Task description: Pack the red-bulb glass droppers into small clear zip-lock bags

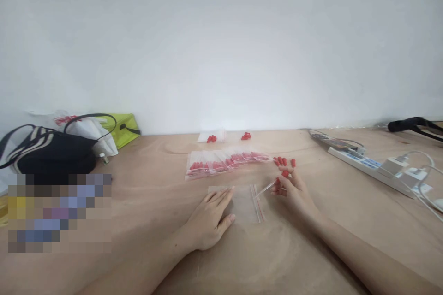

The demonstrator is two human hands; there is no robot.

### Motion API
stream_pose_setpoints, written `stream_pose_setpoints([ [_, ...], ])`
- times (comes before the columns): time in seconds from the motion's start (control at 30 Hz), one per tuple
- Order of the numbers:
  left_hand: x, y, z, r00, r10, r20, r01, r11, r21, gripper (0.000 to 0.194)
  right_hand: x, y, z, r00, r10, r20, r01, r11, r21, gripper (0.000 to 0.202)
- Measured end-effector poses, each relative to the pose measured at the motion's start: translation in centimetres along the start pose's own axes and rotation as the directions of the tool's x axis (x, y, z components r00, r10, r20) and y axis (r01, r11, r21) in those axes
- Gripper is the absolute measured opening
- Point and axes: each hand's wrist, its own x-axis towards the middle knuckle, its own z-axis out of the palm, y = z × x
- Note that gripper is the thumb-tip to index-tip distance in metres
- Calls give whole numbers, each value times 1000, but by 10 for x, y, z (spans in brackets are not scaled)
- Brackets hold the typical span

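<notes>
My left hand point(212, 221) lies flat with fingers stretched out on the left part of a clear zip-lock bag point(244, 207), pressing it to the table. The bag's zip edge, with its red line, faces right. In my right hand point(294, 193) I pinch a dropper point(267, 187) with a red bulb and a thin clear stem. Its tip points down and left, over or just beside the bag's zip edge. Just beyond my right fingers lie several loose red bulbs point(283, 161); whether stems are attached cannot be made out.
Overlapping filled zip-lock bags point(221, 162) with red pieces form a row ahead. Behind them are another small bag point(218, 134) and a red cluster point(246, 136) near the wall. A power strip point(370, 170) with chargers stands right; a black bag point(55, 156) sits left.
</notes>
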Motion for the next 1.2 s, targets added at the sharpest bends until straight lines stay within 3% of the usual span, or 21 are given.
stream_pose_setpoints([
  [0.27,1,1,-1,1000,-1,9,1,1000,3,54,10,-1,-13,991,-70,-114,58,992,-111,26],
  [0.57,0,-1,1,1000,19,-24,-19,1000,0,53,2,5,-2,1000,-4,-23,2,998,-64,29],
  [0.77,0,-1,0,1000,-9,-1,9,1000,-13,55,-2,0,0,975,28,219,-14,998,-64,34],
  [0.97,1,0,0,999,-24,-21,23,999,-39,57,3,2,-10,857,82,508,-13,990,-139,29],
  [1.1,1,-1,1,1000,-13,-25,12,999,-34,55,2,7,-8,832,136,538,0,970,-244,27],
  [1.2,1,-3,3,999,-13,-33,12,1000,-27,55,0,10,-2,821,116,560,83,945,-317,27],
])
